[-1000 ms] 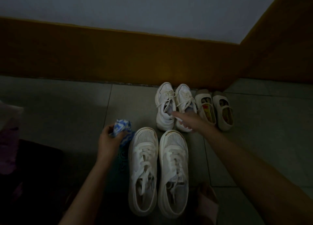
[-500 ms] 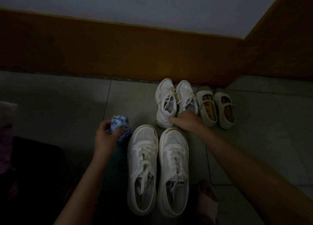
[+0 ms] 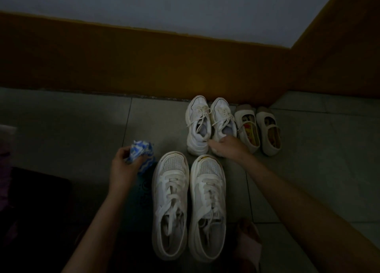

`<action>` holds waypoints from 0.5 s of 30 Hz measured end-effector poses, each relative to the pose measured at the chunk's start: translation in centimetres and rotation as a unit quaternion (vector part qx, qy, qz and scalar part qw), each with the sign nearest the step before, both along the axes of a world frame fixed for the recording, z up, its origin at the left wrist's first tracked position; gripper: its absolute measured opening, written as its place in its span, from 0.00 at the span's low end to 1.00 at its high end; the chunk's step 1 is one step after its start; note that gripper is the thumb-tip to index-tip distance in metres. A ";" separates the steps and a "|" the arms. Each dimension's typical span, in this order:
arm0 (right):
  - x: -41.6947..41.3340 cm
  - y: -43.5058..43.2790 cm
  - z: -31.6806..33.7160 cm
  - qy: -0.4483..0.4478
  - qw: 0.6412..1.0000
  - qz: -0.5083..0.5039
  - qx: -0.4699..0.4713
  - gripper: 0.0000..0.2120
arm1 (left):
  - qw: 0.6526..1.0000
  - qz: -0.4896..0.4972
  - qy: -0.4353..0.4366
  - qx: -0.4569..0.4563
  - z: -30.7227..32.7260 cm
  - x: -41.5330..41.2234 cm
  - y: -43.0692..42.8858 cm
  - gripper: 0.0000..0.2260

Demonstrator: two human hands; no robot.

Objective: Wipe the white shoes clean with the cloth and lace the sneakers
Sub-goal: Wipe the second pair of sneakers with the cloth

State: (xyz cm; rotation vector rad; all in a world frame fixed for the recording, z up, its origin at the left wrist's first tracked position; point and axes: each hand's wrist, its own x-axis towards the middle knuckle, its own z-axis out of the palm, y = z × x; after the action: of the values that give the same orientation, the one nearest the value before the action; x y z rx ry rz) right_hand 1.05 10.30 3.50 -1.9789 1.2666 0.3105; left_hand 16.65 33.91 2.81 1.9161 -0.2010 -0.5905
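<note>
Left hand [image 3: 123,167]: fingers curled round the crumpled blue-and-white cloth [image 3: 141,152], just left of the near pair.
Near white sneakers [image 3: 170,190]: side by side on the tiled floor [image 3: 82,128], laced.
Far white sneakers [image 3: 198,126]: against the wall [image 3: 144,56]; right hand [image 3: 228,148] grips the right shoe's heel.
Beige slip-ons [image 3: 244,114]: rightmost.

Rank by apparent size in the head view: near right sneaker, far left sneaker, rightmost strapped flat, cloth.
1. near right sneaker, largest, though nearest the camera.
2. far left sneaker and rightmost strapped flat: too alike to separate.
3. cloth, smallest, bunched in the left hand.
</note>
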 end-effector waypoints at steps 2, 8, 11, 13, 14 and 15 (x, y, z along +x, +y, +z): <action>-1.0 -0.2 -0.3 -0.028 0.999 -0.036 0.008 0.20 | 1.000 -0.002 0.003 0.004 -0.1 0.1 0.1 0.16; -2.9 -0.2 -0.7 -0.086 0.978 -0.161 0.106 0.20 | 1.000 0.002 0.001 0.000 -0.2 -0.2 0.1 0.16; -3.9 0.4 -0.8 -0.061 0.971 -0.203 0.114 0.19 | 1.000 0.001 -0.002 0.006 -0.5 0.0 0.3 0.16; -4.3 0.9 -1.4 -0.059 0.969 -0.216 0.102 0.20 | 1.000 -0.003 -0.006 0.016 -0.6 0.1 0.3 0.16; -4.5 1.1 -1.6 -0.062 0.968 -0.224 0.099 0.20 | 1.000 -0.006 -0.011 0.022 -0.6 0.2 0.3 0.16; -4.7 1.3 -1.7 -0.069 0.966 -0.231 0.092 0.20 | 0.999 -0.007 -0.017 0.027 -0.6 0.2 0.3 0.16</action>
State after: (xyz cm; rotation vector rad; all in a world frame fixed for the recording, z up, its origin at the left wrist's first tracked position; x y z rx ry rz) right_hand -3.68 11.61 1.84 -1.4689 1.5022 0.0552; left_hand 16.84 34.24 2.18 1.9791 -0.2224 -0.5793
